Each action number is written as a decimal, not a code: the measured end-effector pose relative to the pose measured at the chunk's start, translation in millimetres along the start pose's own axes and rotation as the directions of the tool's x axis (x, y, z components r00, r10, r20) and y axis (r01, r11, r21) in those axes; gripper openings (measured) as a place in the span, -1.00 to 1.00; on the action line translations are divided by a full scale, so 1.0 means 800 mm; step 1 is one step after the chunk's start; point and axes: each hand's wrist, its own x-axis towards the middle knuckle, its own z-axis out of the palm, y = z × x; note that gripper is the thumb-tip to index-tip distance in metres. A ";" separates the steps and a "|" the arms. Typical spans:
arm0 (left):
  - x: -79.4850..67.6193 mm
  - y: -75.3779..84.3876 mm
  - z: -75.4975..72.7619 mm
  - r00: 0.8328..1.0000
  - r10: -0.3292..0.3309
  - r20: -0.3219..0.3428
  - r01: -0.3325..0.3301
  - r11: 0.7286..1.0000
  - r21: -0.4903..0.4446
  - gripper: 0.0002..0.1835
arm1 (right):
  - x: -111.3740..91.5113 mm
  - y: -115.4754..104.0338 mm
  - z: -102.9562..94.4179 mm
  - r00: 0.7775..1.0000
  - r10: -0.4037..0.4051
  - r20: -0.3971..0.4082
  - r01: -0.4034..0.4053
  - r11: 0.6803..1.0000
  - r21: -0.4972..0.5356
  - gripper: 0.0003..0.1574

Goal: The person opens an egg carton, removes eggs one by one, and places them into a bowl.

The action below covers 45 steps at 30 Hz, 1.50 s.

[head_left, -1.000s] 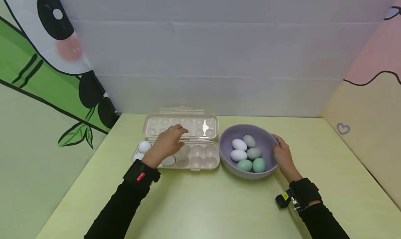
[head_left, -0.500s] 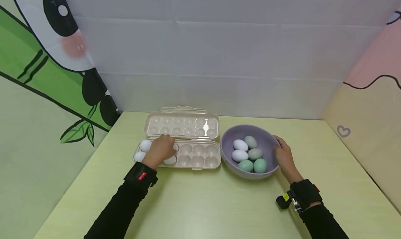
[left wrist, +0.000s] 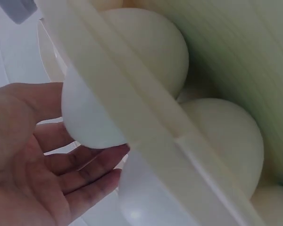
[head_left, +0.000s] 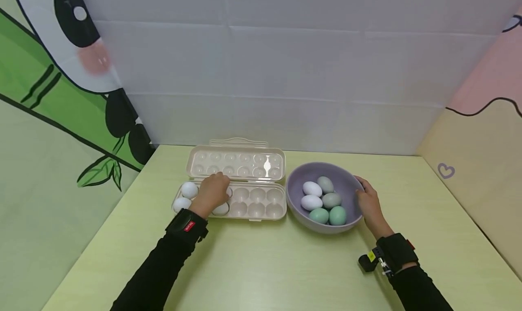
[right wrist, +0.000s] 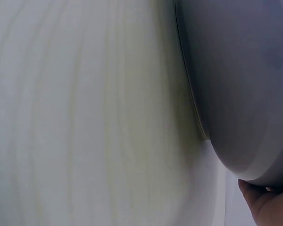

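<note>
My left hand [head_left: 213, 193] reaches down into the lower tray of an open egg carton [head_left: 268, 216]. In the left wrist view its thumb and fingers curl round a white egg [left wrist: 87, 117] seated there, beside another white egg [left wrist: 151, 188]. The head view shows more white eggs [head_left: 189, 190] at the tray's left end; my hand covers part of that area. With my right hand [head_left: 369, 207] I grip the right rim of a purple bowl [head_left: 295, 184]. Inside the bowl lie white eggs [head_left: 311, 203], grey-green eggs [head_left: 331, 200] and green eggs [head_left: 337, 216].
The carton's clear, dimpled lid [head_left: 236, 165] leans back behind the tray. Unfilled cups [head_left: 257, 194] take up the tray's right side, close to the bowl. Pale yellow table [head_left: 261, 265] stretches in front, with a grey-white wall sheet [head_left: 285, 75] behind.
My left hand, first above the carton with fingers spread, has moved down and left onto an egg in the tray. My right hand stays on the bowl.
</note>
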 end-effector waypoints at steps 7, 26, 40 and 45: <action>0.003 0.011 -0.011 0.995 0.037 -0.092 -0.034 0.999 0.038 -0.84 | 0.002 0.002 -0.003 1.000 -0.018 0.005 0.018 1.000 -0.003 -0.38; 0.032 0.113 -0.057 0.897 0.284 -0.338 -0.351 0.923 -0.157 -0.71 | 0.010 0.009 -0.006 0.999 -0.034 -0.002 0.034 0.999 0.005 -0.38; 0.059 0.195 -0.015 0.923 0.353 -0.156 -0.370 0.923 -0.101 -0.56 | 0.004 0.011 -0.003 0.999 -0.048 -0.018 0.048 0.999 0.014 -0.39; 0.062 0.209 0.003 0.927 0.355 -0.117 -0.362 0.932 -0.037 -0.53 | 0.007 0.012 -0.003 0.999 -0.050 -0.022 0.050 0.999 0.017 -0.39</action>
